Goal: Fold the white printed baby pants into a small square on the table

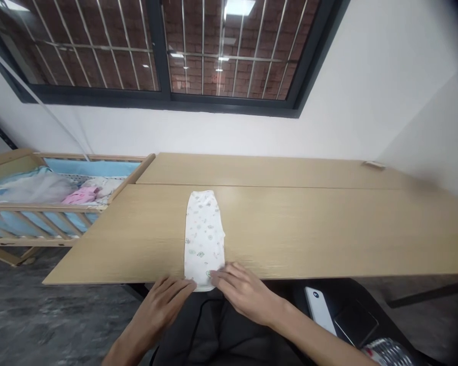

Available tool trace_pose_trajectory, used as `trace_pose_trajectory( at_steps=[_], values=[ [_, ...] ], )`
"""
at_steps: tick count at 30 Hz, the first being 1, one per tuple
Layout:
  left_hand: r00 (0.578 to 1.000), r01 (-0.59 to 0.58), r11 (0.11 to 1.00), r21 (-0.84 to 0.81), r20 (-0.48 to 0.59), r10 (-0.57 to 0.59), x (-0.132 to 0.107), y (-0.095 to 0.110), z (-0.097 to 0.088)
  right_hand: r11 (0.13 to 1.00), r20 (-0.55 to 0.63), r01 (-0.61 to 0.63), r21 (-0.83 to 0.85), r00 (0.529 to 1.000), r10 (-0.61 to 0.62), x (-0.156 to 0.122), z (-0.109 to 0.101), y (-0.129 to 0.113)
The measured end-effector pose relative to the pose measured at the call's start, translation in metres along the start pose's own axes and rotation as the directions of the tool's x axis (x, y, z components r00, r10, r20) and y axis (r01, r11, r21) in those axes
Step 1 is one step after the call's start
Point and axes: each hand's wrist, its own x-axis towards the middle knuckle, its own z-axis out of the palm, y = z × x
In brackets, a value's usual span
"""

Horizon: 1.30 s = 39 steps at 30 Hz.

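Observation:
A pair of folded white baby pants (204, 234) with small printed figures lies lengthwise on the wooden table, its near end reaching slightly over the front edge. My left hand (162, 302) rests at the near left corner of the cloth, thumb touching it and fingers stretched over the table edge. On the near right side, my right hand (248, 295) lies with its fingers extended, the tips touching the fabric. Both palms face down, and their undersides are hidden.
The light wooden table (309, 218) runs wide to the right. A wooden crib (41, 206) with blue lining, a pink cloth and white bedding stands at left. A white phone (320, 309) lies near my right forearm. Behind is a barred window (229, 56).

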Motion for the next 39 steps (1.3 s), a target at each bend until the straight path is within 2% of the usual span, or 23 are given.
trace_pose_trajectory(
  at_steps=[5,8,11,13,15,18,21,25,27,29,31,33,36,39],
  values=[
    [0.997,0.067,0.984,-0.163,0.035,-0.062,0.001,0.015,-0.026,0.977,0.034,-0.058,0.207,0.998,0.052,0.004,-0.039,-0.013],
    [0.997,0.066,0.983,-0.173,0.042,-0.060,0.011,0.014,-0.045,0.950,0.008,-0.073,0.305,0.997,0.075,0.014,-0.060,-0.010],
    [0.995,0.083,0.994,-0.077,-0.047,-0.087,0.039,0.000,-0.057,0.938,-0.082,-0.057,0.342,0.993,0.090,0.035,-0.075,0.006],
    [0.983,0.140,0.990,-0.014,-0.120,-0.141,0.068,-0.017,-0.059,0.941,-0.143,-0.064,0.333,0.983,0.117,0.054,-0.081,0.025],
    [0.966,0.220,0.975,-0.013,-0.139,-0.219,0.101,-0.038,-0.058,0.941,-0.178,-0.097,0.323,0.971,0.161,0.076,-0.083,0.051],
    [0.932,0.352,0.932,-0.086,-0.061,-0.357,0.148,-0.074,-0.049,0.922,-0.196,-0.177,0.345,0.947,0.255,0.109,-0.071,0.098],
    [0.897,0.441,0.895,-0.059,0.061,-0.438,0.179,-0.109,-0.026,0.882,-0.192,-0.276,0.382,0.910,0.368,0.136,-0.042,0.146],
    [0.851,0.496,0.865,0.074,0.156,-0.502,0.196,-0.141,0.019,0.830,-0.113,-0.433,0.352,0.861,0.497,0.156,0.004,0.189],
    [0.840,0.505,0.858,0.094,0.175,-0.513,0.199,-0.151,0.038,0.797,-0.062,-0.500,0.341,0.833,0.549,0.158,0.021,0.199],
    [0.832,0.511,0.852,0.114,0.182,-0.523,0.199,-0.155,0.048,0.777,-0.023,-0.532,0.337,0.820,0.572,0.157,0.032,0.203],
    [0.828,0.521,0.842,0.142,0.155,-0.538,0.196,-0.151,0.050,0.774,-0.017,-0.537,0.335,0.818,0.575,0.153,0.035,0.204],
    [0.826,0.532,0.829,0.172,0.112,-0.553,0.187,-0.135,0.045,0.784,-0.055,-0.523,0.335,0.820,0.570,0.149,0.031,0.201],
    [0.848,0.496,0.837,0.229,0.079,-0.524,0.160,-0.092,0.040,0.829,-0.137,-0.451,0.330,0.846,0.515,0.146,0.018,0.186],
    [0.906,0.393,0.861,0.321,0.021,-0.422,0.123,-0.041,0.047,0.900,-0.108,-0.290,0.324,0.934,0.340,0.147,0.004,0.153]
  ],
)
